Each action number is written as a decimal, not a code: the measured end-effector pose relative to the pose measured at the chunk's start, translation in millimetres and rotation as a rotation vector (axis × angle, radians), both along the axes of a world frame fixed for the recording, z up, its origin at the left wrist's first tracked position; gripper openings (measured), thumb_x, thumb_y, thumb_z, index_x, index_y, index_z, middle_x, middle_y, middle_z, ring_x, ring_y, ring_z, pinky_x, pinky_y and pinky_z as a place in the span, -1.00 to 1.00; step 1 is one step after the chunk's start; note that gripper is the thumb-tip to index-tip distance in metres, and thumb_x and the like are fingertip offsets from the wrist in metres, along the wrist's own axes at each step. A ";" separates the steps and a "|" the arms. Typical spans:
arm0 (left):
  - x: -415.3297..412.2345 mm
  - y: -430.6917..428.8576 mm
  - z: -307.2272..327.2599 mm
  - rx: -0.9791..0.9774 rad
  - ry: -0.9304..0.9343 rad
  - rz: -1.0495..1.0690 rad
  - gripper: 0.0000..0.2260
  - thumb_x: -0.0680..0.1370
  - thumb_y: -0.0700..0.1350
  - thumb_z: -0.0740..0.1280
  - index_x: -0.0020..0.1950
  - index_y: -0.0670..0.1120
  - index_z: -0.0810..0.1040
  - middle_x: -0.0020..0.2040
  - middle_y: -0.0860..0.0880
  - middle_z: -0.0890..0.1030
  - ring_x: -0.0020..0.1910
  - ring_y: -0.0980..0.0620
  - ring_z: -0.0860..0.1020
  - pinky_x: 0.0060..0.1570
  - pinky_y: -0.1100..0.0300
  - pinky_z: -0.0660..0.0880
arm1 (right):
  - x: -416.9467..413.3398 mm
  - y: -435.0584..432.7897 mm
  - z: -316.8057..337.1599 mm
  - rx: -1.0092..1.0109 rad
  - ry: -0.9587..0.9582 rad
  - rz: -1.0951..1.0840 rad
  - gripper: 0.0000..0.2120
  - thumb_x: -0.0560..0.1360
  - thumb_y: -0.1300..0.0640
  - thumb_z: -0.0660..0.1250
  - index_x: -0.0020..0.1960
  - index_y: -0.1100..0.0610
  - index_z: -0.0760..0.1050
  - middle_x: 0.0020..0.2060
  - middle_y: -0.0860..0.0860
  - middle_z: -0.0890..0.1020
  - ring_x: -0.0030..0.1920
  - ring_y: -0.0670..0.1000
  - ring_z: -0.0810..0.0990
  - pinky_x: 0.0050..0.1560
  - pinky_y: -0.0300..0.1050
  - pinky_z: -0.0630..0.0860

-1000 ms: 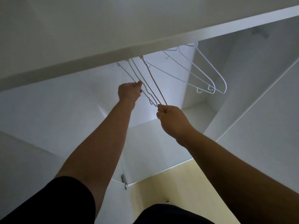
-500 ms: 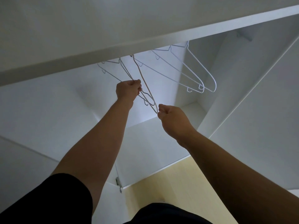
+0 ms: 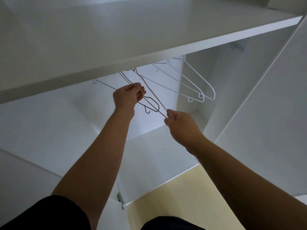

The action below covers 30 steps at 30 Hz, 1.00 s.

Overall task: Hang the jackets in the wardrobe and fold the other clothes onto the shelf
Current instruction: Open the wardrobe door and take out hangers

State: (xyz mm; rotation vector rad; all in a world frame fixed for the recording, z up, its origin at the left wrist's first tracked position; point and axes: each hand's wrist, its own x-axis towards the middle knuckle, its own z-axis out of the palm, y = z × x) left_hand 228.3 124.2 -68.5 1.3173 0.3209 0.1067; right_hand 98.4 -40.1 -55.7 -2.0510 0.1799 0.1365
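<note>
Several thin wire hangers hang under the white wardrobe shelf (image 3: 149,40). My left hand (image 3: 127,97) grips the wires of a grey hanger (image 3: 152,105) near its shoulder. My right hand (image 3: 181,125) pinches the lower end of a pale wire hanger (image 3: 153,95) that slants up to the rail behind the shelf edge. Two more white hangers (image 3: 196,82) hang free to the right. No jacket or other clothing is in view.
The wardrobe's white side wall (image 3: 232,97) stands close on the right, with a rail bracket (image 3: 237,48) high up. The wardrobe floor (image 3: 149,156) lies below my arms. A door hinge (image 3: 120,197) sits at the lower front edge, beside the yellow room floor (image 3: 191,196).
My left hand has kept its grip while the grey hanger swung down beside it. My right hand stays on the pale hanger's end. The view has tilted a little.
</note>
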 end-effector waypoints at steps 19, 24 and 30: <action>-135.2 -119.6 24.8 -0.200 0.204 -0.275 -0.79 0.50 -0.10 0.53 0.03 -0.22 0.68 -0.14 -0.13 0.74 -0.11 -0.06 0.74 -0.19 0.20 0.65 | -63.4 -88.7 13.3 0.126 -0.331 -0.349 -0.66 0.53 -0.30 0.33 -0.01 -0.06 0.68 -0.12 -0.20 0.72 -0.08 -0.18 0.69 0.00 -0.13 0.63; -162.3 -167.1 13.3 -0.200 0.342 -0.462 -0.79 0.50 -0.06 0.53 -0.01 -0.19 0.68 -0.13 -0.12 0.74 -0.11 -0.07 0.74 -0.28 0.21 0.62 | -93.9 -136.9 13.9 0.185 -0.325 -0.562 -0.56 0.53 -0.26 0.33 -0.17 0.11 0.62 -0.29 -0.10 0.72 -0.22 -0.11 0.72 -0.04 0.03 0.66; -204.0 -249.2 -18.8 -0.110 0.478 -0.681 -0.77 0.62 -0.06 0.39 -0.05 -0.23 0.64 -0.19 -0.16 0.72 -0.20 -0.11 0.72 -0.18 0.11 0.66 | -155.5 -198.6 -11.0 0.137 -0.202 -0.788 -0.54 0.53 -0.13 0.36 -0.30 0.24 0.43 -0.41 0.13 0.61 -0.45 -0.11 0.61 -0.39 -0.16 0.49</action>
